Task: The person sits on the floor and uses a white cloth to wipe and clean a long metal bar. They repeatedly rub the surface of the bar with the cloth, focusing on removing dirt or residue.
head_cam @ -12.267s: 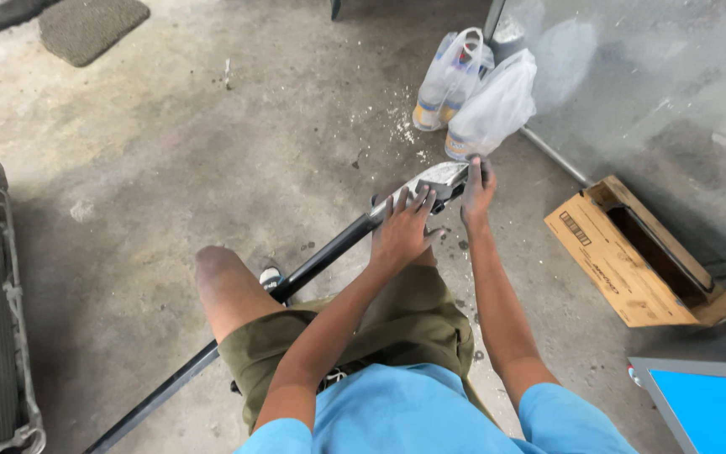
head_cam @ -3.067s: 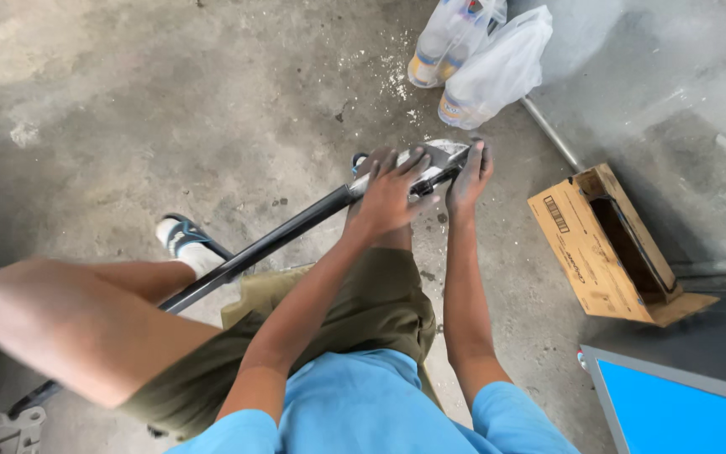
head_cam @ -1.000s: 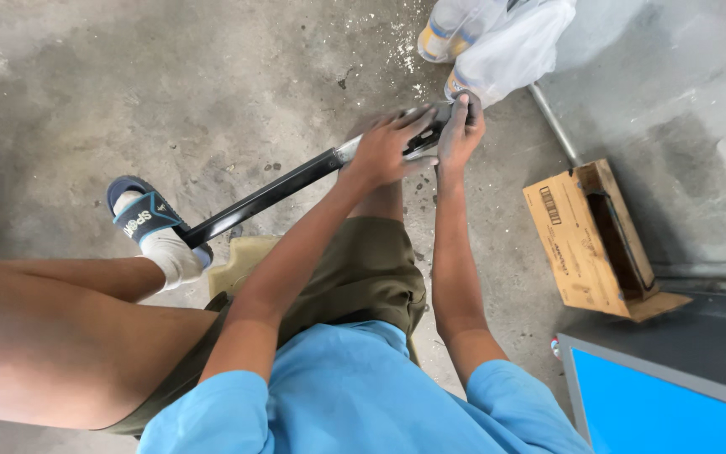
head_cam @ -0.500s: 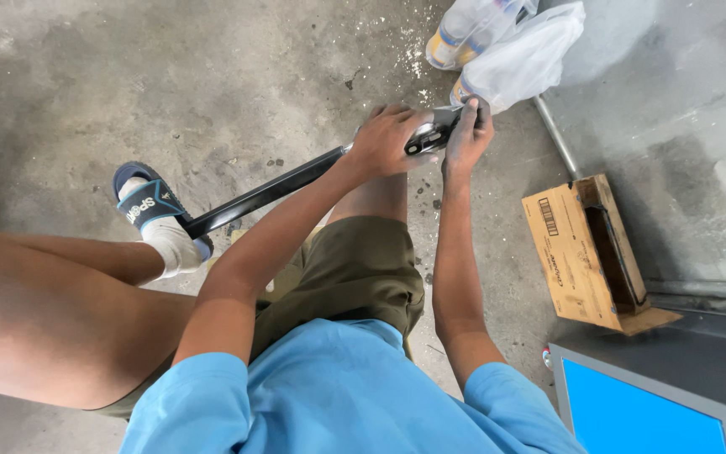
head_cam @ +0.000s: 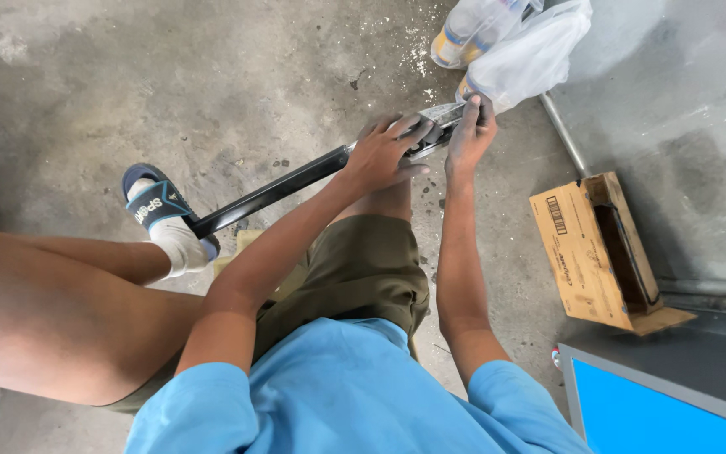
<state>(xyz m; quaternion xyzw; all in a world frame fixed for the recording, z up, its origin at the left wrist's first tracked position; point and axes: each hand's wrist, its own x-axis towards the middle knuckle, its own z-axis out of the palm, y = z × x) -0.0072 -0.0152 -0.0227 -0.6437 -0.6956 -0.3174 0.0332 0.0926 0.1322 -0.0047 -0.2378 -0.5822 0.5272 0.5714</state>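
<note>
Your left hand (head_cam: 384, 155) lies clamped over the long black bar (head_cam: 279, 189) near its far end, fingers wrapped across the top; your right hand (head_cam: 468, 134) closes its fingertips on the pale metal end piece (head_cam: 443, 113) fitted there. The bar runs slantwise along the concrete floor (head_cam: 170, 76), from the end piece back toward your sandalled foot (head_cam: 161, 210). It looks rigid and fairly heavy, smooth enough to slip, so hold it close to the end as you do now. Just beyond lie a white plastic bag (head_cam: 531, 55) and bottles (head_cam: 464, 29); to the right, an open cardboard box (head_cam: 602, 244) and a blue panel (head_cam: 657, 412)
</note>
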